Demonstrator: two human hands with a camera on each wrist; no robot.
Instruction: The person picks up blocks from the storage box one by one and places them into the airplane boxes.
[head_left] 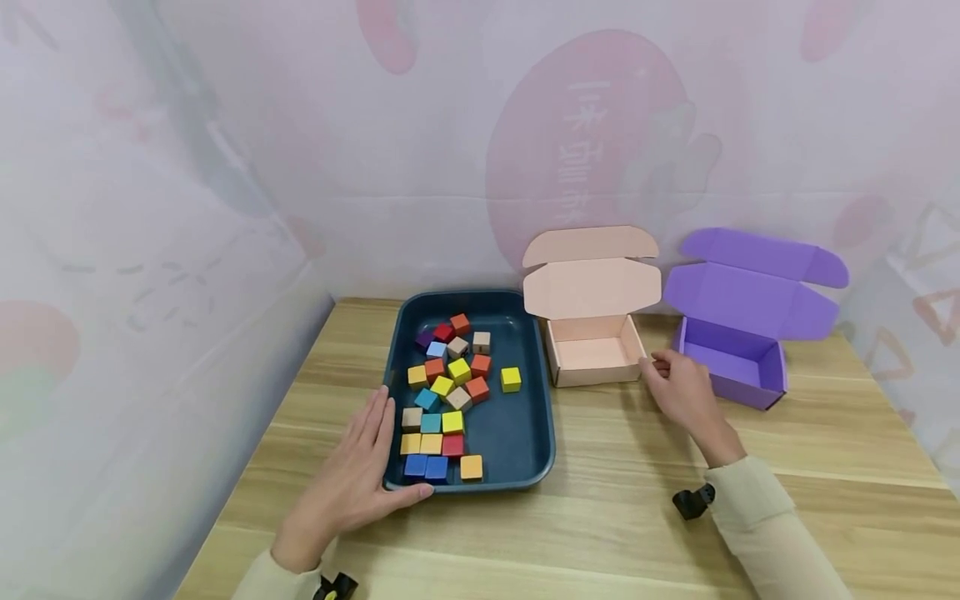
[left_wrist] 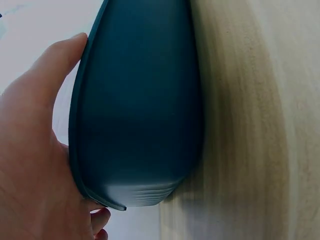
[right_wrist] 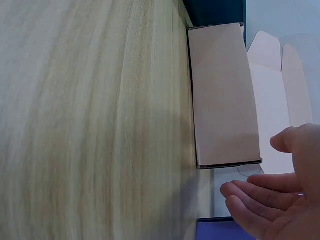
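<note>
My left hand [head_left: 351, 467] rests against the near left corner of a dark blue tray [head_left: 546, 408], its fingers straight along the left side and its thumb along the front rim. In the left wrist view that hand [left_wrist: 37, 135] touches the rim of the tray [left_wrist: 140, 100]. Several coloured cubes [head_left: 459, 371] lie inside the tray. My right hand [head_left: 681, 392] is between an open peach box [head_left: 596, 377] and an open purple box [head_left: 738, 387]. The right wrist view shows its thumb and loosely bent fingers apart, holding nothing, beside the right end of the peach box [right_wrist: 225, 95].
The tray and both boxes stand in a row on a wooden table [head_left: 600, 517]. Upright lids of the peach and purple boxes lean back near a printed cloth backdrop [head_left: 420, 167]. Another cloth [head_left: 150, 333] hangs along the left side.
</note>
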